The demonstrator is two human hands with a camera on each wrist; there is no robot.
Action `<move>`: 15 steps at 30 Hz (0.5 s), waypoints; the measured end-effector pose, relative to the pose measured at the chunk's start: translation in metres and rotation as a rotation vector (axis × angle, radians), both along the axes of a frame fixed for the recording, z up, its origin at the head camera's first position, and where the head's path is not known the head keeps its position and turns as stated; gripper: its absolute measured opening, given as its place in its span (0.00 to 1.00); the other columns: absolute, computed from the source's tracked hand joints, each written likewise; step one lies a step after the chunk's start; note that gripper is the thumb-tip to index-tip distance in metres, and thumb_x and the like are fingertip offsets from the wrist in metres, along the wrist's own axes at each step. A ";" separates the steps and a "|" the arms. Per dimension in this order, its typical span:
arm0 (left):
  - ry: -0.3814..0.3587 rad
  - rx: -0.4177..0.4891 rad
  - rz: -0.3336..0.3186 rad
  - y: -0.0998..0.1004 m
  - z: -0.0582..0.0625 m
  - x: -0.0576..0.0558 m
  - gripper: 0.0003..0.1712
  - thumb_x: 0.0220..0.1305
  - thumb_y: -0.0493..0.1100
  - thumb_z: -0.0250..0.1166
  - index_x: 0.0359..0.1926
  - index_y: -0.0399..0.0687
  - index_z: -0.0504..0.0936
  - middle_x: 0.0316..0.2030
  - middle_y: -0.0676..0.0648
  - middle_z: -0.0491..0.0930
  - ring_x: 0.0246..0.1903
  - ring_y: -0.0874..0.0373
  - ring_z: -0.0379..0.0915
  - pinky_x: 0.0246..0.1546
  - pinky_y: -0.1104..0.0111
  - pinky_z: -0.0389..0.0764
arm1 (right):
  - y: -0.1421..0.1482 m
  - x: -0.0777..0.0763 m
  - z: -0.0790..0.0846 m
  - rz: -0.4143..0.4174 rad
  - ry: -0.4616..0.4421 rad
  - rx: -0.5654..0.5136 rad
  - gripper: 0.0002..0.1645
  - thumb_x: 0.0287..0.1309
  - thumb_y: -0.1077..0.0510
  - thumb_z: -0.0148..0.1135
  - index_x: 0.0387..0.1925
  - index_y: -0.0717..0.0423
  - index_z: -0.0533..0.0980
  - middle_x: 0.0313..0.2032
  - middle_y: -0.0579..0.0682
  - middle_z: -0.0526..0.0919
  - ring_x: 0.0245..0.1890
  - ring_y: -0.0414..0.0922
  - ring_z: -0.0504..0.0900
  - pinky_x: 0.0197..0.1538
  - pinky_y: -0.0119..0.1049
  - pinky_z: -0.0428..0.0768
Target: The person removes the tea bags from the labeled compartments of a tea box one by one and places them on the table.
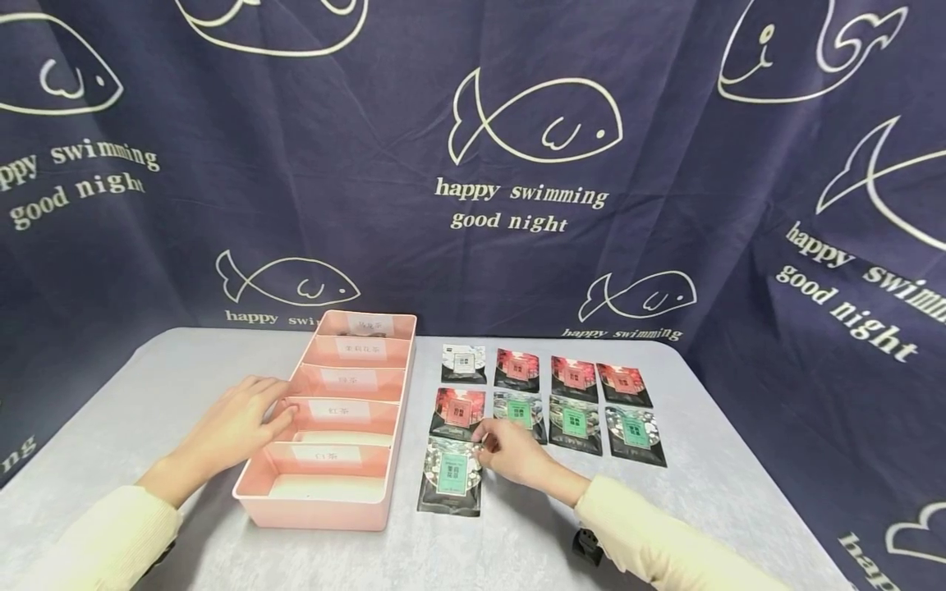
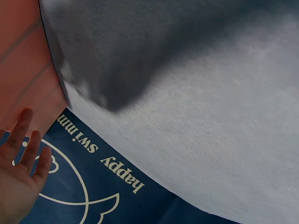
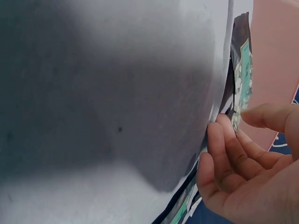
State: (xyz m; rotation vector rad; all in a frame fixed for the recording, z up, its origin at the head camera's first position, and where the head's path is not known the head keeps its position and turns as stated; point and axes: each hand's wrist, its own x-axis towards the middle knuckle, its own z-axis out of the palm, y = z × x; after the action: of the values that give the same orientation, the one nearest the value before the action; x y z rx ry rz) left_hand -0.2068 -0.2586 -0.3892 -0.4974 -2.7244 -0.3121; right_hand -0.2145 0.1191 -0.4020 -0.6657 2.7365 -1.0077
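Note:
My right hand [image 1: 513, 453] pinches the top right corner of a tea packet [image 1: 447, 480] between thumb and fingers. The packet is black and floral with a green label; in the right wrist view it stands edge-on, tilted up at the fingertips. My left hand [image 1: 240, 423] rests at the left rim of a long pink divided box [image 1: 318, 515], fingers loosely extended over the edge. In the left wrist view its fingers [image 2: 32, 151] are spread beside the pink wall. White paper labels with writing mark the box's several compartments.
Right of the box lie more tea packets in rows: a white one [image 1: 464, 364], several red ones such as the red packet [image 1: 573, 378], and several green-labelled ones such as the green packet [image 1: 575, 424]. Something dark shows in the rearmost compartment. A dark blue fish-print curtain [image 1: 532, 271] hangs behind the grey table.

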 end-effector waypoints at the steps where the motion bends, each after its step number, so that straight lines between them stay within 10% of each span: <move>1: 0.002 0.000 -0.002 0.000 0.000 0.000 0.22 0.58 0.48 0.58 0.48 0.35 0.76 0.46 0.37 0.78 0.50 0.42 0.69 0.53 0.49 0.68 | 0.001 0.000 0.000 -0.004 -0.003 0.005 0.10 0.48 0.66 0.60 0.36 0.61 0.74 0.23 0.47 0.77 0.20 0.37 0.72 0.22 0.27 0.74; 15: 0.016 0.003 -0.013 0.001 0.001 0.001 0.21 0.58 0.47 0.58 0.46 0.36 0.77 0.45 0.38 0.79 0.49 0.42 0.70 0.52 0.49 0.69 | 0.005 -0.013 0.009 -0.015 0.075 -0.020 0.10 0.47 0.67 0.59 0.36 0.62 0.75 0.24 0.47 0.77 0.23 0.38 0.73 0.26 0.25 0.74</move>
State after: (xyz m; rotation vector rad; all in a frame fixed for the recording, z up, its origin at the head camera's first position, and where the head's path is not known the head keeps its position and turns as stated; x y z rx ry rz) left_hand -0.2060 -0.2574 -0.3883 -0.5141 -2.7063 -0.3145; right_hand -0.2278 0.1240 -0.3926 -0.7006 2.8030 -1.0356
